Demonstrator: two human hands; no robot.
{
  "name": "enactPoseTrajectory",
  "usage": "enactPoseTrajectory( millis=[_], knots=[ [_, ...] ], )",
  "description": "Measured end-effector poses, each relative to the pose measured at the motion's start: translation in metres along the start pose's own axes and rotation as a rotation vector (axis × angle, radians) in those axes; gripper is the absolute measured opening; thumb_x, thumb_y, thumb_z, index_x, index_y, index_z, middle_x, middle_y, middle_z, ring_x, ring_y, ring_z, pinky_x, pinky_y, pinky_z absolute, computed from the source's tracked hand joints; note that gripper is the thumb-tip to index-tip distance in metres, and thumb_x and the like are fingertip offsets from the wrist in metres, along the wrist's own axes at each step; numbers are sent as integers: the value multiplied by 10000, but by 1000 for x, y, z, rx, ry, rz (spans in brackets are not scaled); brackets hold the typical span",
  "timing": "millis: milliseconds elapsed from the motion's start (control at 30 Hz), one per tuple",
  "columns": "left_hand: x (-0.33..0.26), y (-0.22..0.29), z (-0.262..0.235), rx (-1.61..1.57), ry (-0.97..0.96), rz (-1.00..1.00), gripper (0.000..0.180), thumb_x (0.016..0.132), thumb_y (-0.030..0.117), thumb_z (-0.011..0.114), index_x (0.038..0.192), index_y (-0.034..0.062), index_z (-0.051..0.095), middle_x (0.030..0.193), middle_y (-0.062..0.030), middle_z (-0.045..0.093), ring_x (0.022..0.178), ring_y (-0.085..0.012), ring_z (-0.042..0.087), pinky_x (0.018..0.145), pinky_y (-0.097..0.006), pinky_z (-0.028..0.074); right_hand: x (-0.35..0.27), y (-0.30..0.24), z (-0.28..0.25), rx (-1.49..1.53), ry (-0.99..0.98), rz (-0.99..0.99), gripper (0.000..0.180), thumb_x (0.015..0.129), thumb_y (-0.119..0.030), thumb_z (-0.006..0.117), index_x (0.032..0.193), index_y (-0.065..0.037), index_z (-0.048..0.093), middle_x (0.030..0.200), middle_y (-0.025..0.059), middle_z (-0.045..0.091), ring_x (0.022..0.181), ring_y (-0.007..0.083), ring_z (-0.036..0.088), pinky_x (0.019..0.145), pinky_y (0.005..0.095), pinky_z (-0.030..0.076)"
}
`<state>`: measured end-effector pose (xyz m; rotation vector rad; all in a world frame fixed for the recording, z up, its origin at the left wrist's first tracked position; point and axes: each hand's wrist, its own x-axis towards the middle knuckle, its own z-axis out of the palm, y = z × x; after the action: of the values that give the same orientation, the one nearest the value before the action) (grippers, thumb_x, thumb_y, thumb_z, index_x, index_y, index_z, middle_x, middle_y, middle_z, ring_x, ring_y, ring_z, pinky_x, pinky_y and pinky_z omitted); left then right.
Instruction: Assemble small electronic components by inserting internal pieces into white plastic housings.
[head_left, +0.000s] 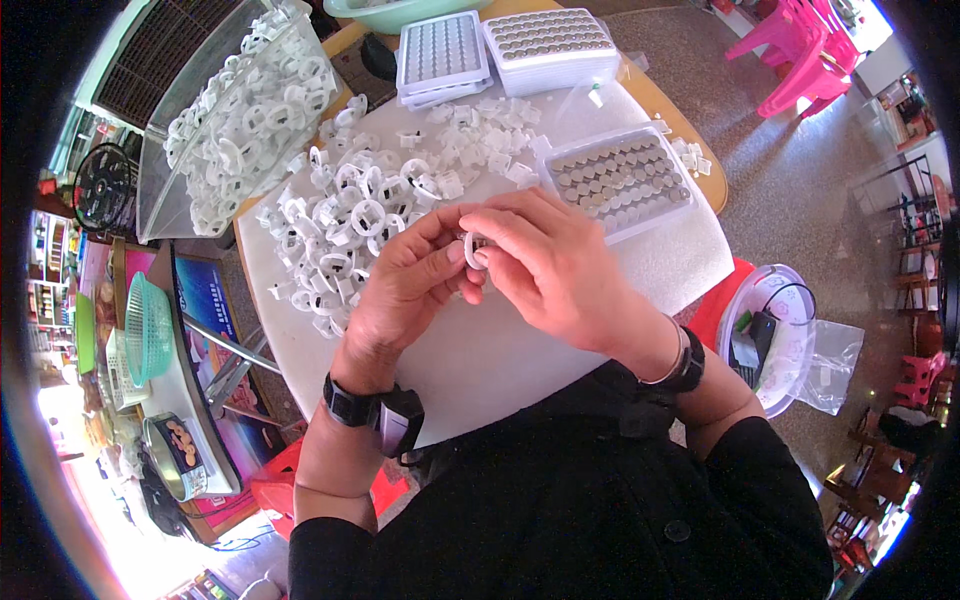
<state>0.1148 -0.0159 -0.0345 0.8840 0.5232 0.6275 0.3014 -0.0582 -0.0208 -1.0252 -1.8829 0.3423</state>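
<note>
My left hand (405,285) and my right hand (555,265) meet over the near middle of the white tabletop (440,385). Between their fingertips is a small white plastic ring (472,250), pinched from both sides and standing on edge. Fingers cover part of it. Just beyond my left hand spreads a heap of white plastic ring pieces (365,215), some with dark parts. Small translucent white plastic pieces (490,135) lie farther back. Beyond my right hand, a clear plastic tray (607,239) carries rows of round silver coin-like discs (615,180).
At the back stand a stack of white trays with silver discs (550,45) and another tray stack (442,55). A clear bin (160,190) full of white rings is at the far left. A basin (795,385) on a red stool sits to the right.
</note>
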Motion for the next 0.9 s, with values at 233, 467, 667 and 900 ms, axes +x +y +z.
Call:
enactPoseTrajectory(
  millis=[233, 467, 667, 900],
  knots=[
    [1, -5, 5, 66, 112, 11, 360, 941, 143, 540, 1260, -7, 468, 1059, -59, 584, 924, -129, 588, 766, -257, 501, 0, 2, 9, -98, 46, -99, 463, 617, -38, 736, 1038, -22, 544, 910, 105, 582, 741, 285, 558, 646, 362, 476],
    [-2, -4, 9, 101, 174, 21, 325, 929, 144, 560, 1222, 12, 508, 1040, -53, 595, 916, -140, 591, 747, -270, 506, -1, 3, 10, -112, 60, -99, 451, 614, -23, 714, 1034, -17, 547, 893, 101, 576, 729, 279, 554, 632, 356, 475],
    [-2, -3, 9, 116, 136, 27, 323, 917, 157, 572, 1203, 17, 518, 1015, -60, 602, 874, -153, 597, 698, -288, 520, -1, -1, 8, -94, 27, -64, 313, 676, -54, 660, 963, -25, 538, 859, 89, 576, 773, 278, 554, 650, 375, 485],
    [-3, 2, 11, 64, 113, 9, 346, 916, 186, 572, 1211, 16, 511, 1004, -56, 598, 848, -153, 595, 694, -280, 518, 4, -6, -4, 11, 98, -48, 371, 703, -29, 636, 1051, -39, 508, 951, 135, 558, 865, 333, 530, 739, 415, 442]
  ],
)
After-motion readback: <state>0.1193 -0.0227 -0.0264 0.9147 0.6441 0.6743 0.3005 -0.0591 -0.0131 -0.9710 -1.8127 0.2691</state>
